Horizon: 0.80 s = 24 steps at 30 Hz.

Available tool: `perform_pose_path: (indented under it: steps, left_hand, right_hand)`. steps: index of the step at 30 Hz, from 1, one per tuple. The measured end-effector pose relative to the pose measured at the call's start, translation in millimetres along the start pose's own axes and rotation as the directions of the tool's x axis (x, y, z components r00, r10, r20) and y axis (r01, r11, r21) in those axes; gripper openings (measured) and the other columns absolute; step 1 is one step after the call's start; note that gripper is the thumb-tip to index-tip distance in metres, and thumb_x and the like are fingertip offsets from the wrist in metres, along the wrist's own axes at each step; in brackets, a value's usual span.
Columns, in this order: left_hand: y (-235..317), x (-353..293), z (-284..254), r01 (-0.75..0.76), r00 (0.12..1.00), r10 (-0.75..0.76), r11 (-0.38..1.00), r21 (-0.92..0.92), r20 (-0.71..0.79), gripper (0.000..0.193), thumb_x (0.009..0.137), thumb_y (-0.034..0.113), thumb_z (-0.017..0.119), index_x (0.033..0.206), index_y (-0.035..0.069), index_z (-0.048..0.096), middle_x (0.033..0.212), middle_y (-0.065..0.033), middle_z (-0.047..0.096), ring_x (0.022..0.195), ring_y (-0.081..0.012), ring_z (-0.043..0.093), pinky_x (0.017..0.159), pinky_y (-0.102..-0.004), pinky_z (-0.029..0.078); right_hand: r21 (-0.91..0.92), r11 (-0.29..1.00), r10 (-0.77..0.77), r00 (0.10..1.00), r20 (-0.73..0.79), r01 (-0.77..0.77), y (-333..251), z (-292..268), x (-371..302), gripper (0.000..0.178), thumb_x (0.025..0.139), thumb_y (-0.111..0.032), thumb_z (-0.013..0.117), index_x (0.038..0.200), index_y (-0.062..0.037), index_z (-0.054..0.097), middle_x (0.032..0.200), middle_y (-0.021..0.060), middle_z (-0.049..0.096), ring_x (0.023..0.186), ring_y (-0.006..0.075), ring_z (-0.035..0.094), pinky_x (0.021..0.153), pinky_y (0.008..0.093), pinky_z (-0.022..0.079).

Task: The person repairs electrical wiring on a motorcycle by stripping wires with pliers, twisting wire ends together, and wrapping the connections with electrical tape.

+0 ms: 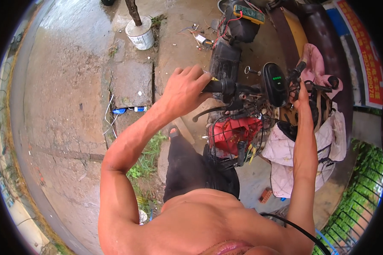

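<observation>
So, left hand point(184, 90) first: its fingers point(193, 71) are curled over the outer end of a black handlebar grip point(219, 86), palm down. Right hand point(301, 98) is up against the other end of the same handlebar point(247, 89), but most of its fingers are hidden, so I can't tell if they're wrapped round it or just resting there.

The bar itself runs between the two hands, dark and cluttered with fittings, with some brownish, worn-looking metal near the middle. A long, curved black brake lever point(209, 112) hangs just below the left fingers, nothing touching it. Right beside the right fingers, on their left, is a glossy black oval display point(275, 87), lit up with a small green readout.

Moving out a bit, between the hands and closer to the body, there's a black wire basket point(210, 158) with a crumpled red bag point(230, 138) in it. A pale pink quilted cover point(281, 151) drapes below the right fingers.

Further off, beyond the left fingers and to their right, a yellow-framed multimeter point(249, 15) with red leads lies on something dark. Up and left of those fingers: a white bucket point(141, 40) with a tree trunk point(133, 12) in it.
</observation>
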<state>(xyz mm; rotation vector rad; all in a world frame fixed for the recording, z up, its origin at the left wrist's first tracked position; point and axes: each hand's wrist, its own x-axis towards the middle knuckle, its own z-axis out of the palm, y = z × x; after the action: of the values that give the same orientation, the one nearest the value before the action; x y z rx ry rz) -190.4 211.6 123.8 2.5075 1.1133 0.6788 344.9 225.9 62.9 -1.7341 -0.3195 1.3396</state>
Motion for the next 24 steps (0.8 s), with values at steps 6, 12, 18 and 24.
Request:
perform_pose_path:
  steps: [6, 12, 18, 24]
  left_hand:
    - [-13.7, 7.0, 4.2, 0.003, 0.998, 0.004, 0.994, -0.105, 0.068, 0.033, 0.085, 0.035, 0.076, 0.104, 0.009, 0.069, 0.089, -0.0107, 0.065, 0.083, -0.0335, 0.065, 0.072, -0.0432, 0.051]
    - [-29.7, 49.0, -15.8, 0.668, 0.615, -0.209, 0.651, -0.361, 0.761, 0.055, 0.099, 0.054, 0.058, 0.091, 0.002, 0.071, 0.068, -0.0023, 0.064, 0.055, -0.0116, 0.059, 0.052, -0.0300, 0.047]
    - [-28.0, 50.5, -17.5, 0.661, 0.607, -0.197, 0.663, -0.352, 0.770, 0.051, 0.098, 0.052, 0.060, 0.091, 0.002, 0.072, 0.068, -0.0050, 0.064, 0.059, -0.0131, 0.061, 0.055, -0.0326, 0.049]
    - [-11.9, 15.0, 1.6, 0.142, 0.965, -0.085, 0.965, -0.221, 0.248, 0.034, 0.088, 0.041, 0.073, 0.097, 0.008, 0.070, 0.081, -0.0114, 0.065, 0.073, -0.0304, 0.065, 0.068, -0.0417, 0.049]
  right_hand:
    - [0.014, 1.000, 0.006, 1.000, -0.015, -0.006, 0.9, 3.9, -0.2, 0.041, 0.096, -0.063, 0.058, 0.080, -0.0252, 0.058, 0.060, -0.0089, 0.051, 0.047, 0.0111, 0.046, 0.047, 0.0289, 0.030]
    - [0.031, 1.000, 0.000, 0.999, 0.051, -0.001, 3.5, -2.0, 6.6, 0.043, 0.095, -0.064, 0.059, 0.078, -0.0252, 0.057, 0.060, -0.0086, 0.050, 0.048, 0.0112, 0.044, 0.048, 0.0291, 0.030]
    - [0.028, 0.999, -0.038, 0.999, 0.000, 0.038, 4.4, -2.4, 8.8, 0.043, 0.094, -0.065, 0.059, 0.079, -0.0247, 0.057, 0.060, -0.0077, 0.050, 0.048, 0.0114, 0.045, 0.048, 0.0290, 0.030]
    - [0.032, 0.999, -0.019, 0.999, 0.028, 0.018, 4.1, -5.4, 11.8, 0.043, 0.094, -0.065, 0.060, 0.080, -0.0247, 0.058, 0.061, -0.0074, 0.051, 0.048, 0.0116, 0.046, 0.048, 0.0290, 0.031]
